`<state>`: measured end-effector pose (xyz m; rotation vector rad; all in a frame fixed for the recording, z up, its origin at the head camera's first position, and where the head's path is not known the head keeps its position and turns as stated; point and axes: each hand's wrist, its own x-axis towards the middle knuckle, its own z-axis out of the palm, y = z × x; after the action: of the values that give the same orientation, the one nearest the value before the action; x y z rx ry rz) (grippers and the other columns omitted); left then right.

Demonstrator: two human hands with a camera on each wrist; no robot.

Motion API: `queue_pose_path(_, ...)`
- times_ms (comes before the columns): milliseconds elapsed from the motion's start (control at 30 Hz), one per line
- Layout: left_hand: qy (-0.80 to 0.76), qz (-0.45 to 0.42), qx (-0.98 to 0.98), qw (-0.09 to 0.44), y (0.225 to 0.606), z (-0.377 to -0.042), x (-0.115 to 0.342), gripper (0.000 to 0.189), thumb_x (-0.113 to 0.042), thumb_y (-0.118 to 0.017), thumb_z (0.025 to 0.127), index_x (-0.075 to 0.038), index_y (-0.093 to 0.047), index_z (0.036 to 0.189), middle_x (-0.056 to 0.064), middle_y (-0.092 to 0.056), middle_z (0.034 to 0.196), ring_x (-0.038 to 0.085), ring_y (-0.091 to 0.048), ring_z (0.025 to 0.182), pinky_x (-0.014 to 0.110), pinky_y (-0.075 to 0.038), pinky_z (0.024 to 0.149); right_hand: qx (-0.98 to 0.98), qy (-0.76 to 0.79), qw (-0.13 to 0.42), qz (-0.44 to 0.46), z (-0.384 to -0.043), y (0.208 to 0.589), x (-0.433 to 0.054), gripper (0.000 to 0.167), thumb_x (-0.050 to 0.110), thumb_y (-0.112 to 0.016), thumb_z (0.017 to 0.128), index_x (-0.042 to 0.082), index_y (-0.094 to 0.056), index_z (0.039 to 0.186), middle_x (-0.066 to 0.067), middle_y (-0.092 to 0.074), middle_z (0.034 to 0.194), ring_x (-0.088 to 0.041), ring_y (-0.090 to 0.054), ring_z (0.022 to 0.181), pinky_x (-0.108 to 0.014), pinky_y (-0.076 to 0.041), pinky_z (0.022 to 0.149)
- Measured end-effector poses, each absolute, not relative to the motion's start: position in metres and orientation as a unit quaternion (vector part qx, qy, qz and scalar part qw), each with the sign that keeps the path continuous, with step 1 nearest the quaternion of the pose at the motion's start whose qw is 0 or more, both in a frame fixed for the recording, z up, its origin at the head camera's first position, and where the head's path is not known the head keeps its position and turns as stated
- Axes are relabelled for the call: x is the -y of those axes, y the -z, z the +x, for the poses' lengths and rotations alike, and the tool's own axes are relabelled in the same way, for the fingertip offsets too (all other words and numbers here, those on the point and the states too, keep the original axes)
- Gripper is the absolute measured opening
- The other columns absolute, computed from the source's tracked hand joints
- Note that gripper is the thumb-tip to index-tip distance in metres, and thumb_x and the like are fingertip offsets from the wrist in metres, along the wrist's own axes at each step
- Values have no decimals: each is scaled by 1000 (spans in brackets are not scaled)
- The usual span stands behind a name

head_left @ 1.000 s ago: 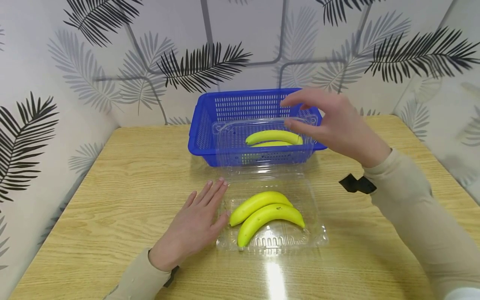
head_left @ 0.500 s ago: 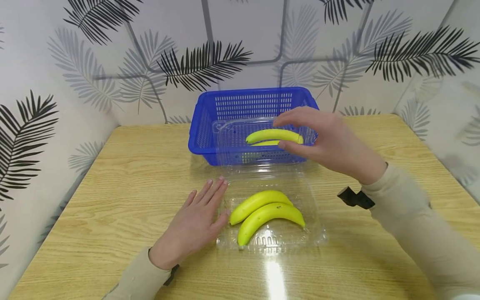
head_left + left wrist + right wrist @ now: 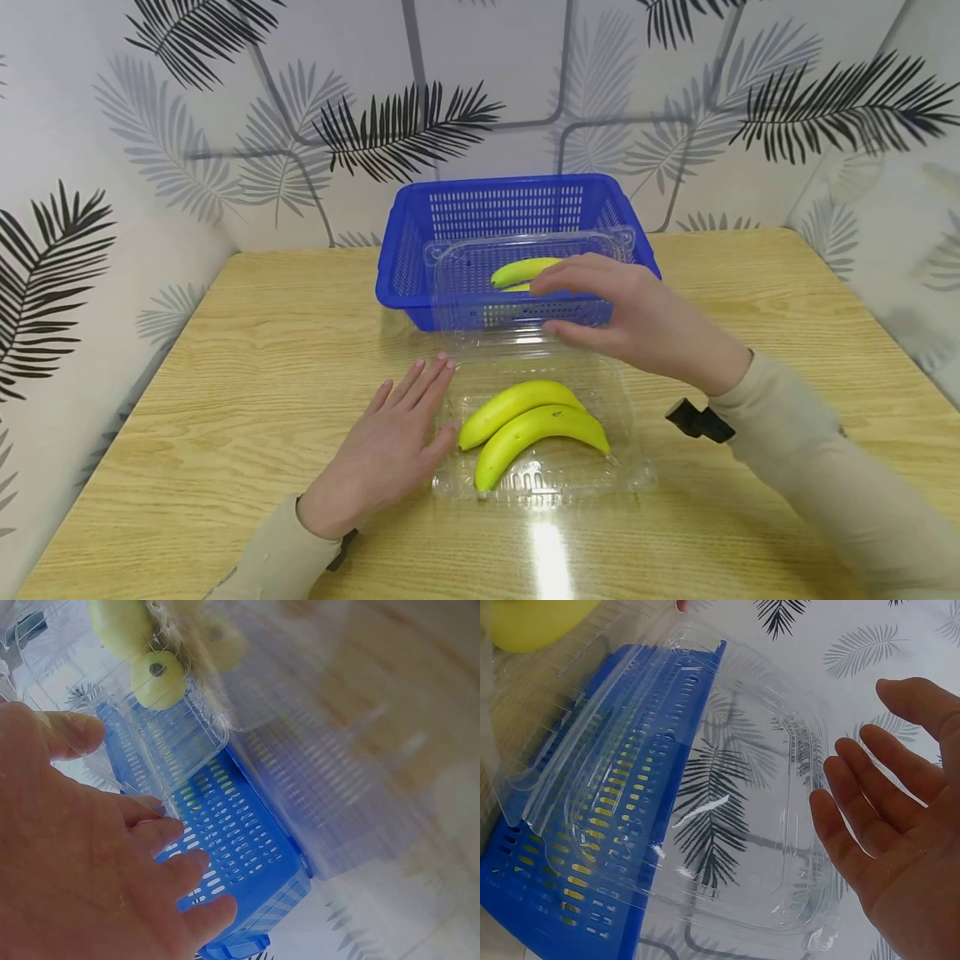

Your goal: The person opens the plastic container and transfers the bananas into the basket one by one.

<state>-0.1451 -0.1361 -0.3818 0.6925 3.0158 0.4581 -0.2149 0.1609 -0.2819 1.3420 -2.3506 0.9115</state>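
Note:
A clear plastic clamshell container (image 3: 627, 400) lies unfolded on the table, two yellow bananas (image 3: 543, 427) side by side in its base. Its raised lid (image 3: 457, 258) overlaps the blue basket behind it. My left hand (image 3: 393, 454) lies flat with straight fingers, fingertips and thumb right at the base's left edge; in the left wrist view its fingers (image 3: 154, 836) show beside the clear wall. Over the container's right side hovers my right hand (image 3: 637, 321), thumb and fingers apart and nothing between them. The right wrist view shows its fingers (image 3: 847, 784) relaxed, beside the lid.
The blue mesh basket (image 3: 401, 287) stands at the back of the wooden table (image 3: 270, 350) against the patterned wall. Several more bananas (image 3: 517, 270) lie in it, partly covered by my right hand in the head view. Walls rise at the left and right of the table.
My right hand has come down and toward me, from the lid's top right corner to the level of the hinge. The left hand, the container and the bananas have stayed put.

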Motion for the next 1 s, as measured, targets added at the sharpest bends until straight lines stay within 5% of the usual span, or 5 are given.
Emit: queue_pose_path(1000, -147, 219, -964, 4, 381, -146, 136, 64, -43, -40, 103, -14, -22, 158, -2, -13, 163, 21, -13, 148, 53, -16, 117, 841, -285, 68, 454, -201, 323, -158, 39, 24, -75, 89, 15, -65, 125, 4, -63, 124, -16, -56, 118, -36, -48, 99)
